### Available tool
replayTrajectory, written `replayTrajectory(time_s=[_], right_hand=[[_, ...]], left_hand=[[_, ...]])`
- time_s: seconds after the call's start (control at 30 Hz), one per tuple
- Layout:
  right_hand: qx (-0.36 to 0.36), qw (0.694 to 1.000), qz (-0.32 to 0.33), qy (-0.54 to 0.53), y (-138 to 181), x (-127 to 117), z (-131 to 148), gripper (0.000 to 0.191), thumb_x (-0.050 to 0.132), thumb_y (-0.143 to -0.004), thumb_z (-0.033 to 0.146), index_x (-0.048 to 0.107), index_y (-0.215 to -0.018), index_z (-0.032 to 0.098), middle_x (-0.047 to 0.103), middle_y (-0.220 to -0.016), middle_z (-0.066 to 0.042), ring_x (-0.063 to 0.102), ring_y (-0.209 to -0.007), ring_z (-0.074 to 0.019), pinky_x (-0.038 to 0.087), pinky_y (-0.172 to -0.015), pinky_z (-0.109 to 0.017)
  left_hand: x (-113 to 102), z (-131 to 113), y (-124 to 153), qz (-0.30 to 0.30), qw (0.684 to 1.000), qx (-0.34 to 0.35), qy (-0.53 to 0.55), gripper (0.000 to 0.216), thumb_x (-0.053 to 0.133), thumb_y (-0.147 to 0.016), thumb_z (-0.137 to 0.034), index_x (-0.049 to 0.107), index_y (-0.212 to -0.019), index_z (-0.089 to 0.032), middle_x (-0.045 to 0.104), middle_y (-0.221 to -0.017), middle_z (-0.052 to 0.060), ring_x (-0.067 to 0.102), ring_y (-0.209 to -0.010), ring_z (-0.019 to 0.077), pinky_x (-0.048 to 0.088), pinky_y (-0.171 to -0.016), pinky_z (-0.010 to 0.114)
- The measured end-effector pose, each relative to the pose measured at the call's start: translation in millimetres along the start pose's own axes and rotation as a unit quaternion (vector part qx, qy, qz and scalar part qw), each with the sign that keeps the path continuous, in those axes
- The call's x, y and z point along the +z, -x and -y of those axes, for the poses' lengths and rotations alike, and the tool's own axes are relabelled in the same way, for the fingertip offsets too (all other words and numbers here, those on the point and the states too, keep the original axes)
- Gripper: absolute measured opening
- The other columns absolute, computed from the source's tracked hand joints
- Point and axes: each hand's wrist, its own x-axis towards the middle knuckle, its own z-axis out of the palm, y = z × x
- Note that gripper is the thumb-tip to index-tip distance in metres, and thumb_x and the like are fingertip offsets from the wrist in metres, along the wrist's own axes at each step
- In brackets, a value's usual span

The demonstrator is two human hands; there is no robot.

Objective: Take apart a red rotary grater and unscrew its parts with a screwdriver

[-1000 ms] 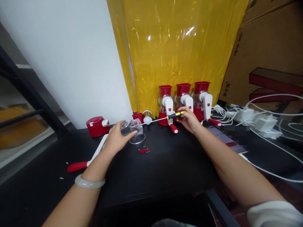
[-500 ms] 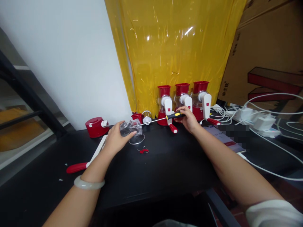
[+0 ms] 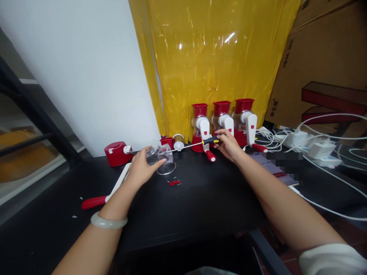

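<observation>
My left hand [image 3: 145,166] is closed around a clear plastic grater body [image 3: 164,154], which lies on its side on the black table. Fingers and thumb grip it from the left and front. In my right hand [image 3: 228,144] is a screwdriver [image 3: 210,140] with a black and yellow handle, held almost level. Its long metal shaft points left, and the tip reaches the clear body; the exact contact spot is too small to make out. Small red parts [image 3: 174,183] and several tiny screws lie just in front of the body.
Three red and white rotary graters [image 3: 222,122] stand at the back. A red base [image 3: 115,153] and a white crank with a red handle [image 3: 93,203] lie left. Behind the clear body sits a grater drum [image 3: 179,142]. Right are a tablet [image 3: 272,168] and white chargers with cables [image 3: 321,148].
Both hands, the screwdriver and the clear body hold nearly the same positions. The whole view has shifted very slightly.
</observation>
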Motion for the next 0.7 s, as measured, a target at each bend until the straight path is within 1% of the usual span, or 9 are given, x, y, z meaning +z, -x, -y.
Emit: replayTrajectory(time_s=[0.2,0.47,0.6,0.7], right_hand=[[0.007,0.999,0.021,-0.027,3.4,0.2,3.2,0.035,0.066,-0.06,0.024,0.051,-0.091,0.026,0.055,-0.073,0.006,0.052,-0.061,-0.0106,0.042,-0.056,-0.026],[0.007,0.999,0.038,-0.029,5.9,0.0,7.0,0.045,0.063,-0.055,0.02,0.05,-0.097,0.028,0.058,-0.073,0.006,0.054,-0.063,-0.0119,0.044,-0.06,-0.028],[0.009,0.998,0.043,-0.033,6.7,-1.6,8.2,0.044,0.061,-0.054,0.019,0.052,-0.096,0.028,0.061,-0.076,0.005,0.056,-0.067,-0.0139,0.045,-0.061,-0.029],[0.006,0.998,0.042,-0.037,6.5,-2.3,7.9,0.04,0.063,-0.056,0.022,0.052,-0.094,0.027,0.061,-0.079,0.004,0.058,-0.068,-0.0152,0.046,-0.059,-0.029]], left_hand=[[-0.5,-1.2,-0.1,-0.001,1.0,0.001,0.001,0.084,0.073,-0.072,-0.066,0.052,-0.138,-0.019,0.063,-0.131,0.017,0.058,-0.125,0.0348,0.045,-0.104,0.049],[-0.1,-0.7,0.4,-0.004,1.0,0.001,0.005,0.083,0.073,-0.071,-0.067,0.052,-0.137,-0.02,0.064,-0.13,0.017,0.059,-0.123,0.0343,0.046,-0.103,0.048],[-0.9,-1.7,0.4,0.002,1.0,-0.005,0.001,0.085,0.073,-0.072,-0.067,0.051,-0.139,-0.019,0.063,-0.131,0.018,0.058,-0.124,0.0347,0.046,-0.104,0.048],[-0.7,-1.2,0.0,0.002,1.0,-0.007,0.0,0.085,0.073,-0.072,-0.067,0.051,-0.138,-0.02,0.063,-0.131,0.018,0.059,-0.124,0.0348,0.046,-0.103,0.048]])
